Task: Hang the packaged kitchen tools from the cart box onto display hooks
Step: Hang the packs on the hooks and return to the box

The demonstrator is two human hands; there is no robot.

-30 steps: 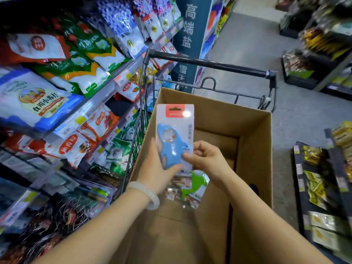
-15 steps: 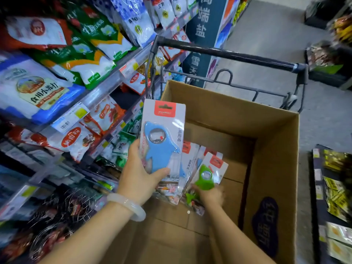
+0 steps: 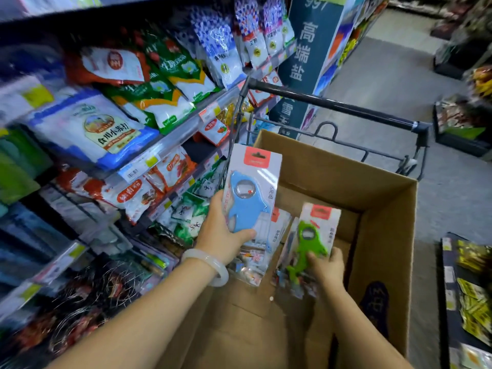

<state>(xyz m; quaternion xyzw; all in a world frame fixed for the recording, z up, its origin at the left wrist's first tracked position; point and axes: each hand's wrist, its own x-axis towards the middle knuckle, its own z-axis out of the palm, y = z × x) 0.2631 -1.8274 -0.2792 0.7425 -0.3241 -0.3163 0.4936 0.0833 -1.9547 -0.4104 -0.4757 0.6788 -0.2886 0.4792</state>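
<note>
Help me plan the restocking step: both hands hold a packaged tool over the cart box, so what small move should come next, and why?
Probably lift the right hand with the green tool pack up out of the cardboard box. The left hand already holds the blue tool pack above the rim, while the green one sits low inside. No display hooks are clearly in view.

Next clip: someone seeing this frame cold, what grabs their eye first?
The blue packaged tool, gripped in the left hand above the cardboard box. Lower right, the right hand grips a green packaged tool inside the box. Bagged goods crowd the shelves at left.
</note>
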